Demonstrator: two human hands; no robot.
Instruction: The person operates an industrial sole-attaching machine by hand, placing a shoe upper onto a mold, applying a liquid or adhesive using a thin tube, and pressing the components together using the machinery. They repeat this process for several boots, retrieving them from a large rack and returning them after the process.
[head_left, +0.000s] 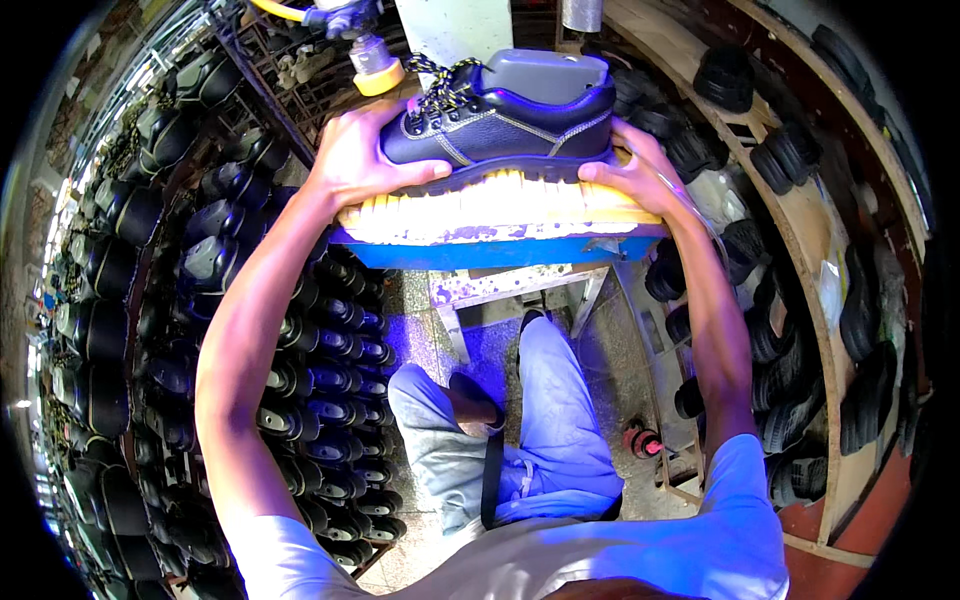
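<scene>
A black work shoe with yellow-flecked laces and light stitching lies lengthwise in front of me, toe to the left. A grey shoe last fills its opening. My left hand is closed round the toe end, its thumb low along the side. Round the heel end closes my right hand, thumb near the sole edge. Just below the shoe is a brightly lit yellow pad with a blue lower edge. Whether the sole touches the pad I cannot tell.
Racks of black shoes stand at my left. Curved wooden shelves with black soles run along my right. A machine post rises behind the shoe, beside a yellow-ringed fitting. A small stand is under the pad.
</scene>
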